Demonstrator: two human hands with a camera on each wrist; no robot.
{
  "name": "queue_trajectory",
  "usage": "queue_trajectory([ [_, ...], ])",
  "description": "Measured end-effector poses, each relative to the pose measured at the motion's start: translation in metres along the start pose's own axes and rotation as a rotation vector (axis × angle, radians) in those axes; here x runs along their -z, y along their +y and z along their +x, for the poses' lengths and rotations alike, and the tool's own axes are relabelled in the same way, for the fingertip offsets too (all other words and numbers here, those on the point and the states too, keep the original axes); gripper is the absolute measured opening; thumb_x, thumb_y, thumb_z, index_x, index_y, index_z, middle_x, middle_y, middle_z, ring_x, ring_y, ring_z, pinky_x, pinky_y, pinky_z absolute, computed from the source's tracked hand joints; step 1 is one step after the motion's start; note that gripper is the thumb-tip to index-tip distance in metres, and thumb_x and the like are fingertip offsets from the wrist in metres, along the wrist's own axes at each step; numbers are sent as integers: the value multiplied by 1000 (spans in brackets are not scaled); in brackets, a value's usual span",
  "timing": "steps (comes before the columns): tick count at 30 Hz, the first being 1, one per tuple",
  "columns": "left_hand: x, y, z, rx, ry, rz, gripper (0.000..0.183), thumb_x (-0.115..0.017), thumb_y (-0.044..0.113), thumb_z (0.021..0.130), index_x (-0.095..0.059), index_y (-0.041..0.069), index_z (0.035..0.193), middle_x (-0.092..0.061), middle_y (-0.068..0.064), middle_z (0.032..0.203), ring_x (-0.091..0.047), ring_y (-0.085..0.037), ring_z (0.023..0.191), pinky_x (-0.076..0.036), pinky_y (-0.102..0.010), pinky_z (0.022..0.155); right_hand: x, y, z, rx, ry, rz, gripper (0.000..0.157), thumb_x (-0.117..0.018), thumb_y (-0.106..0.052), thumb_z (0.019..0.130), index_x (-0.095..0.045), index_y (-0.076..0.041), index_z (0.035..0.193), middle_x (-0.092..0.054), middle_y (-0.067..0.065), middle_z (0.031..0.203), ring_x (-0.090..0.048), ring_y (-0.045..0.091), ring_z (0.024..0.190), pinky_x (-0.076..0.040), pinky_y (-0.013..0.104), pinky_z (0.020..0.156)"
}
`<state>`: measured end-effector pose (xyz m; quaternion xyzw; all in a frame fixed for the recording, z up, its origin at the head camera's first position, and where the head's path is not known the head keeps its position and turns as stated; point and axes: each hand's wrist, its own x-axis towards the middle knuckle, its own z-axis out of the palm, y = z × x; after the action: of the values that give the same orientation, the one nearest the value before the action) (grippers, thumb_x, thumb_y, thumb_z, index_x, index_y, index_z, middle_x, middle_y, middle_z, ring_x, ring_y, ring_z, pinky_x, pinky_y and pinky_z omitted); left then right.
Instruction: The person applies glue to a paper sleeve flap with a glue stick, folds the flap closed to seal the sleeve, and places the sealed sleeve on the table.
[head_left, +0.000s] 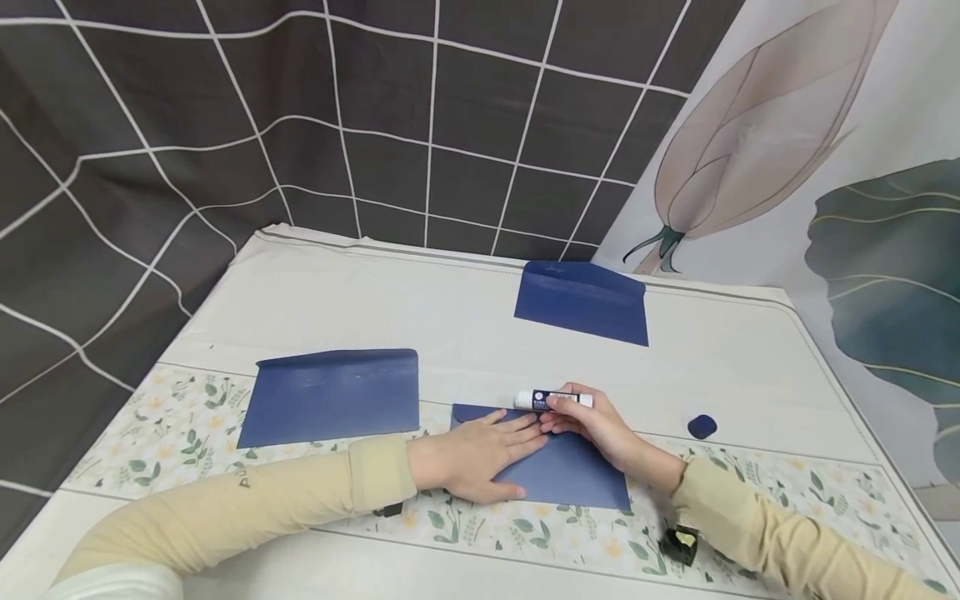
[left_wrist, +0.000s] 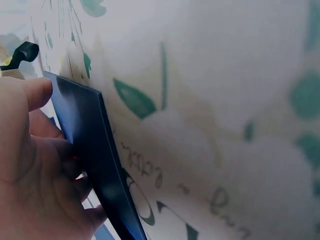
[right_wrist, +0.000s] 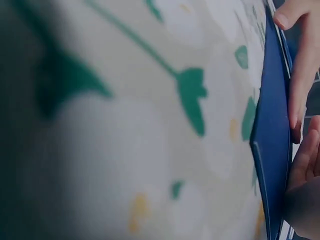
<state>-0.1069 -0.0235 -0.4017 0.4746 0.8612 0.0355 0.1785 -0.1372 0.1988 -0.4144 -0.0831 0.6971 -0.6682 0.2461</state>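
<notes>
A dark blue envelope [head_left: 573, 479] lies on the table in front of me, its flap side toward the far edge. My left hand [head_left: 483, 458] rests on it with fingers spread, pressing the paper; the left wrist view shows the thumb over the near edge of the envelope [left_wrist: 82, 120]. With my right hand [head_left: 600, 429] I hold a white glue stick [head_left: 542, 401] with a dark label, lying sideways along the envelope's far edge. Whether its tip touches the paper is hard to tell. The right wrist view has the envelope [right_wrist: 274, 120] edge-on, beside both hands.
A second blue envelope [head_left: 337, 400] lies to the left, a third blue envelope [head_left: 581, 304] at the back. A small dark blue cap [head_left: 702, 427] sits right of my right hand. The table [head_left: 360, 287] has a floral cloth band; a dark grid curtain [head_left: 390, 100] hangs behind.
</notes>
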Motion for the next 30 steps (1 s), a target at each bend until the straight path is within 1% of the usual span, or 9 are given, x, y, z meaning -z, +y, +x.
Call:
queue_trajectory([
  [5, -2, 3, -1, 9, 9, -5, 74, -39, 54, 98, -16, 14, 155, -9, -2, 162, -4, -13, 150, -12, -42, 123, 2, 3, -1, 7, -14, -9, 12, -50, -15, 98, -51, -3, 98, -73, -4, 84, -72, 9, 82, -57, 22, 80],
  [7, -3, 7, -2, 35, 17, 15, 76, -40, 56, 97, -16, 15, 155, -9, -2, 162, -5, -14, 150, -13, -43, 122, 2, 3, -2, 5, -8, -16, 15, -51, -18, 99, -50, -3, 98, -74, -3, 85, -71, 8, 85, -56, 22, 82],
  [10, -3, 16, -4, 96, 25, 39, 78, -40, 58, 95, -17, 15, 155, -10, -3, 162, -6, -16, 150, -16, -44, 122, 1, 2, -2, 1, 1, -37, 19, -52, -20, 99, -51, -1, 100, -74, -1, 89, -71, 8, 89, -56, 23, 85],
  [12, -3, 22, -5, 137, 21, 28, 78, -40, 59, 95, -18, 14, 155, -10, -5, 162, -6, -17, 151, -18, -45, 121, 1, 2, -1, 1, 6, -53, 21, -53, -21, 98, -51, 0, 102, -73, 2, 93, -70, 7, 90, -56, 24, 86],
  [15, -2, 25, -6, 170, 18, -15, 79, -40, 60, 95, -19, 12, 154, -10, -8, 162, -6, -20, 151, -20, -46, 120, 1, 2, 0, 5, 10, -74, 25, -53, -21, 98, -52, 3, 104, -72, 5, 97, -70, 8, 92, -56, 25, 86],
  [20, -2, 21, -10, 179, 21, -84, 80, -41, 59, 95, -20, 9, 154, -9, -8, 162, -5, -19, 151, -18, -46, 121, 2, 2, 0, 11, 2, -105, 30, -54, -22, 98, -52, 6, 108, -71, 5, 97, -71, 11, 92, -56, 26, 86],
  [25, -3, 17, -15, 171, 33, -145, 80, -44, 57, 94, -19, 10, 154, -8, -6, 162, -4, -19, 151, -15, -45, 122, 3, 2, 0, 11, -5, -131, 30, -54, -22, 98, -53, 6, 109, -73, 5, 96, -71, 12, 92, -56, 26, 86],
  [30, -5, 16, -17, 172, 49, -168, 79, -46, 56, 94, -20, 11, 154, -8, -5, 162, -5, -19, 151, -14, -44, 122, 5, 1, -2, 21, -13, -175, 30, -54, -21, 98, -53, 7, 107, -74, 9, 96, -72, 10, 90, -57, 25, 83],
])
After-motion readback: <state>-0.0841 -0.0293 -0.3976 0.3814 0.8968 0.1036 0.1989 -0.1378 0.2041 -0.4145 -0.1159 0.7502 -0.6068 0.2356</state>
